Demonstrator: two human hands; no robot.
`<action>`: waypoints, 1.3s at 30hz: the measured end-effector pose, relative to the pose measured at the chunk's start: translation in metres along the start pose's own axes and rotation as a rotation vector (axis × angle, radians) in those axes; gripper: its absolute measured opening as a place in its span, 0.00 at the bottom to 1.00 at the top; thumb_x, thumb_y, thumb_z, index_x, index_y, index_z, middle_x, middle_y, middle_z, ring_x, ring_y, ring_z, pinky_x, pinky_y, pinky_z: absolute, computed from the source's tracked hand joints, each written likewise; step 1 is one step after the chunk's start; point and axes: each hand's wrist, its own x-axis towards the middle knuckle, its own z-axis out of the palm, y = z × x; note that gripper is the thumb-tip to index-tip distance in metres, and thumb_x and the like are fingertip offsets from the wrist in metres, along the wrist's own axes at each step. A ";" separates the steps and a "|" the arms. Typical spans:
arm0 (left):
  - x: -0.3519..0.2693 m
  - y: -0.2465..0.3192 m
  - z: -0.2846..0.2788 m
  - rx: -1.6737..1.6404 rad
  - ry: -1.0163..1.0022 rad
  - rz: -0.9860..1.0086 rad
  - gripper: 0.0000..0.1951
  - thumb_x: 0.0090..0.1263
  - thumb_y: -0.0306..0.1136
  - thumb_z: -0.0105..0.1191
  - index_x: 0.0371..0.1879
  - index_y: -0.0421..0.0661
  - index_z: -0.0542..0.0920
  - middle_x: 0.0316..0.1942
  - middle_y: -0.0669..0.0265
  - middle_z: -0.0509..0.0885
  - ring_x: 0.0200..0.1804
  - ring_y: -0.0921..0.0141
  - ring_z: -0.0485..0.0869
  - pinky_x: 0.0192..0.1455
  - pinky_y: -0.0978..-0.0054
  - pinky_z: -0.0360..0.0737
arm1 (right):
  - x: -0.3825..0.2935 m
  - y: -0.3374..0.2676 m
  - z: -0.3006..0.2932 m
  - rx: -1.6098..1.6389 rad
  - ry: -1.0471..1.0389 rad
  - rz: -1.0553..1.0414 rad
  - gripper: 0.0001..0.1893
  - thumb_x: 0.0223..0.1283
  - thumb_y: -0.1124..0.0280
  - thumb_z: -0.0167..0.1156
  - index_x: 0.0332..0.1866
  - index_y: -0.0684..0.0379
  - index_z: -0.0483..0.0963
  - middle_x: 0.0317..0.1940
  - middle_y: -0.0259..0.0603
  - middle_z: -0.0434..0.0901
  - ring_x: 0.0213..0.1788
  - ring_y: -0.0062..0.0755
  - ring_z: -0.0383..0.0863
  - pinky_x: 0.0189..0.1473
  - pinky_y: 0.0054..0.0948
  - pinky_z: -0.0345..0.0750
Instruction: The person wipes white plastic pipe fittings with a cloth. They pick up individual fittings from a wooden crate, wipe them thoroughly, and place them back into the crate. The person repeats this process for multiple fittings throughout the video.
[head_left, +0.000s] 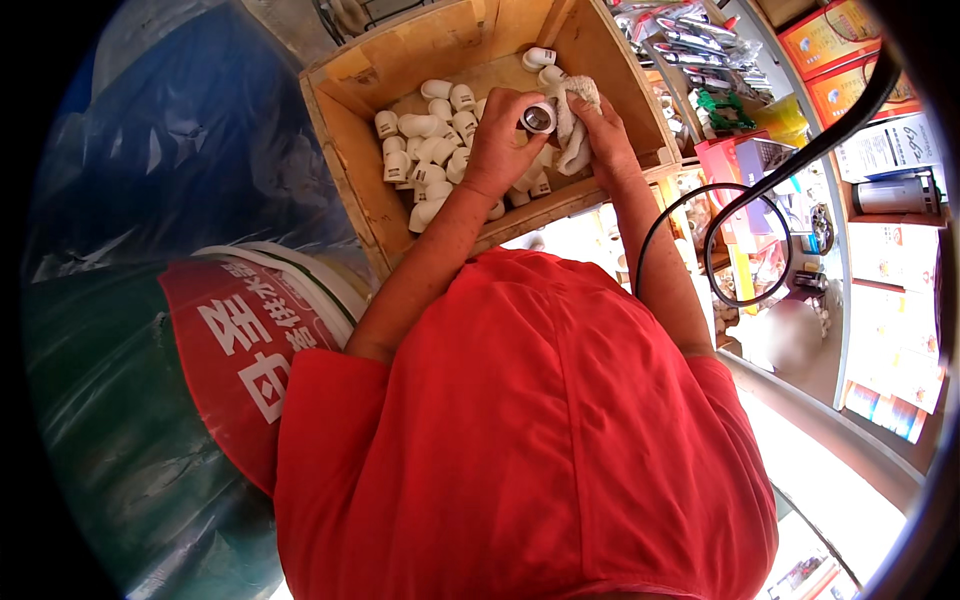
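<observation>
Over a wooden box, my left hand grips a white plastic pipe fitting between thumb and fingers. Its round opening, with a metallic-looking inside, faces up toward the camera. Just to the right, my right hand holds a whitish cloth, which hangs beside the fitting. Many white elbow pipe fittings lie loose in the box, mostly to the left of and beneath my hands. A few more elbow fittings lie near the box's far right corner.
Plastic-wrapped blue and green goods stand to the left. Shelves at the right hold bagged metallic items, orange cartons and white boxes. A looped black cable hangs in front of the shelves, near my right forearm.
</observation>
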 end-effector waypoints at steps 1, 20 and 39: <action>0.000 0.000 0.000 -0.007 -0.004 0.001 0.24 0.46 0.19 0.62 0.45 0.45 0.73 0.40 0.64 0.71 0.43 0.70 0.77 0.41 0.77 0.79 | 0.000 0.000 -0.001 0.028 -0.013 0.006 0.20 0.57 0.69 0.59 0.54 0.62 0.67 0.42 0.38 0.77 0.43 0.26 0.77 0.44 0.24 0.75; -0.001 -0.001 0.006 -0.771 -0.182 -0.618 0.19 0.64 0.33 0.55 0.50 0.39 0.68 0.39 0.59 0.79 0.37 0.69 0.81 0.38 0.74 0.81 | 0.000 0.005 0.000 -0.092 0.184 -0.281 0.13 0.58 0.73 0.57 0.48 0.61 0.70 0.37 0.35 0.77 0.39 0.21 0.76 0.41 0.20 0.74; 0.002 -0.011 -0.004 -0.779 -0.003 -0.733 0.19 0.62 0.27 0.52 0.52 0.38 0.69 0.38 0.62 0.77 0.33 0.71 0.79 0.35 0.74 0.82 | -0.011 0.004 0.016 -0.364 -0.038 -0.542 0.18 0.54 0.72 0.60 0.52 0.59 0.72 0.52 0.44 0.73 0.54 0.30 0.71 0.51 0.24 0.72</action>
